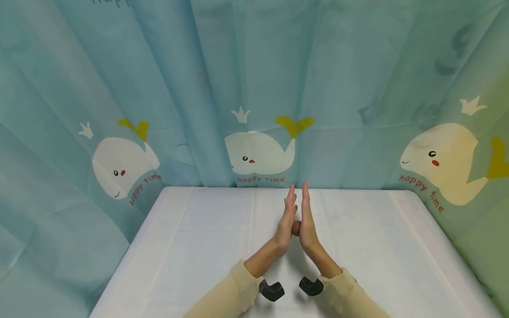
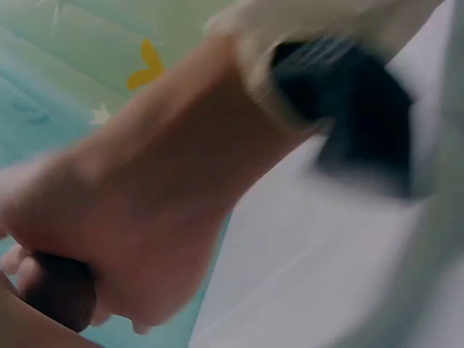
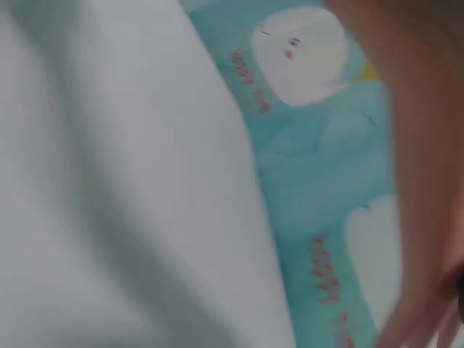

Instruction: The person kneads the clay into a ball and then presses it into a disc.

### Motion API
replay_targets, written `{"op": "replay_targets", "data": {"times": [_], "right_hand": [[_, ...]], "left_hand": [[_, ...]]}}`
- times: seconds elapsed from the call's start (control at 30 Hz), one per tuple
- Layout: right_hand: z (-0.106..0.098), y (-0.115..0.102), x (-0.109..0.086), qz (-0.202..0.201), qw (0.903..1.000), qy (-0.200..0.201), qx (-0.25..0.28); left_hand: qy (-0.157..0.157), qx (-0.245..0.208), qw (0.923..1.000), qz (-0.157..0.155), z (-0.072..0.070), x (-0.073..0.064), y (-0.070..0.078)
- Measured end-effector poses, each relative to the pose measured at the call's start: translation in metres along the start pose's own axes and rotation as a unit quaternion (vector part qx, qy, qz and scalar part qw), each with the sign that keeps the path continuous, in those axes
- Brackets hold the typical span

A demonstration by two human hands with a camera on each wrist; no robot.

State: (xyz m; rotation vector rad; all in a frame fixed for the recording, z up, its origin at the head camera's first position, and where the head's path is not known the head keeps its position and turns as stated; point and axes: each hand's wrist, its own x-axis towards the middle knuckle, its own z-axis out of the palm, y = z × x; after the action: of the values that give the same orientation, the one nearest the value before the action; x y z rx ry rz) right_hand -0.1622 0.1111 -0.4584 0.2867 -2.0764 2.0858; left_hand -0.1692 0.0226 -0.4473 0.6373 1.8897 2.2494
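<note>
Ball point(image 1: 296, 228) between left grip point(image 1: 284, 227) and right grip point(image 1: 307, 224), both unclenched; white table point(image 1: 199, 247), patterned curtain point(image 1: 346, 88).

small brown lump point(image 1: 296, 228), rounded in outline and dark-toned in the left wrist view; lodged between the facing palms of the left hand point(image 1: 285, 224) and right hand point(image 1: 308, 223), near their heels, touching both, its near surface exposed in the gap

between left hand point(image 1: 283, 227) and right hand point(image 1: 307, 225), above the table point(image 1: 214, 229): a ball point(image 1: 296, 228). nearer the viewer, between the sleeves point(image 1: 230, 293): two wrist devices point(image 1: 272, 291), side by side. behind the table and along both sides: a curtain point(image 1: 350, 88). on it, left whale print point(image 1: 123, 161), right whale print point(image 1: 441, 161), and middle whale print point(image 1: 258, 152) behind the far edge.
</note>
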Motion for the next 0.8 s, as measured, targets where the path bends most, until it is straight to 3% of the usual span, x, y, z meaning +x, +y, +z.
{"op": "replay_targets", "data": {"times": [0.13,0.27,0.37,0.47,0.6,0.7,0.8], "right_hand": [[0.017,-0.004,-0.023,-0.037,0.9984,-0.041,-0.003],[0.021,-0.020,-0.025,-0.094,0.9941,-0.046,-0.029],[0.012,-0.020,-0.008,-0.082,0.9958,-0.034,-0.024],[-0.001,-0.005,0.006,-0.034,0.9992,-0.021,0.003],[-0.003,0.012,0.001,-0.010,0.9994,-0.031,0.013],[0.007,0.008,-0.012,-0.028,0.9978,-0.054,0.027],[0.014,-0.007,-0.018,-0.062,0.9957,-0.062,0.029]], "left_hand": [[0.041,0.006,0.9991,-0.010,-0.011,0.008,-0.005],[0.037,0.015,0.9990,-0.019,-0.015,0.009,-0.015],[0.015,-0.004,0.9997,-0.018,-0.009,0.002,-0.015],[-0.006,-0.028,0.9996,-0.005,-0.002,-0.003,-0.005],[-0.008,-0.015,0.9998,0.011,-0.002,-0.002,0.011],[0.013,0.011,0.9997,0.015,-0.008,0.006,0.011],[0.028,0.022,0.9994,0.002,-0.014,0.013,0.002]]}}
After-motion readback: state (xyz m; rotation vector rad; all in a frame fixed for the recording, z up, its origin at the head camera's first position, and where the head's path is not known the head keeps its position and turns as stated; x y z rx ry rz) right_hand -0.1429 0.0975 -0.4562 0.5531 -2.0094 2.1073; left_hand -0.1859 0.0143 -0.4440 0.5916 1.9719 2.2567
